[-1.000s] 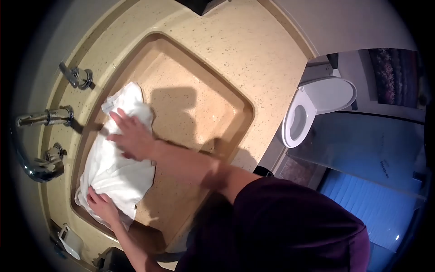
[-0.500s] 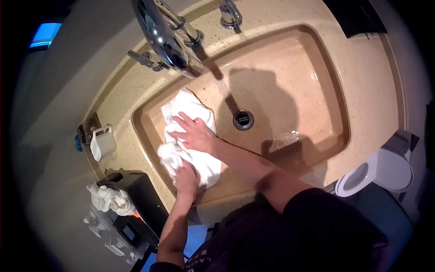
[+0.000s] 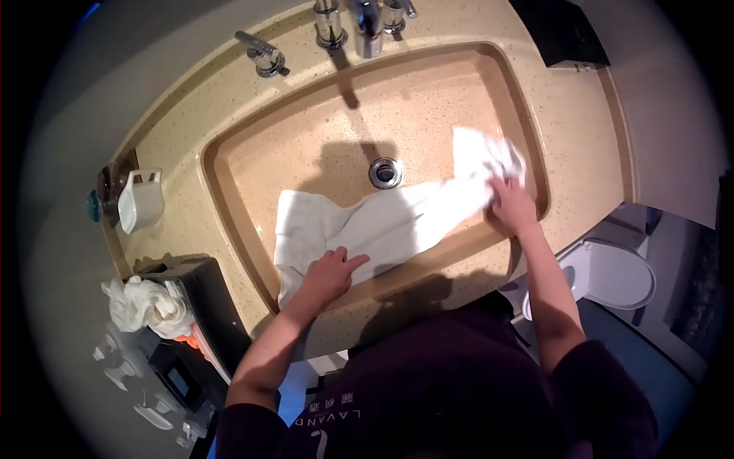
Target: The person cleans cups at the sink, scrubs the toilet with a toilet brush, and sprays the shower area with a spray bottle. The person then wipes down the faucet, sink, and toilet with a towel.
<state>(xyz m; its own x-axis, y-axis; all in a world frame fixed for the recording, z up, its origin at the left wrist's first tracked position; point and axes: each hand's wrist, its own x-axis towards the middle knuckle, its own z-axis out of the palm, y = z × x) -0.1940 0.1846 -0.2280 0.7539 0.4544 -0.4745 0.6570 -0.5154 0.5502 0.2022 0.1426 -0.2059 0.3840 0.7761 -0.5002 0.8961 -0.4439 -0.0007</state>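
A white towel (image 3: 382, 222) lies stretched along the near side of the beige sink (image 3: 428, 92), with its right end bunched and slightly blurred. My left hand (image 3: 329, 275) is on the towel's left part near the front wall, its fingers curled against the cloth. At the right end, my right hand (image 3: 512, 205) grips the gathered cloth; some of its fingers are hidden by the folds. Behind the towel, the round drain (image 3: 385, 174) is uncovered.
A chrome faucet (image 3: 368, 38) and a lever handle (image 3: 264, 57) stand at the back. On the left are a white holder (image 3: 141, 200) and a black box (image 3: 214, 298) beside crumpled white cloth (image 3: 145, 306). A black case (image 3: 562, 34) sits back right; a toilet (image 3: 612, 271) is at right.
My right hand has moved right, drawing the towel's end across the sink. The folded towel is now spread lengthwise. My left hand stays at the left side, and the view has shifted.
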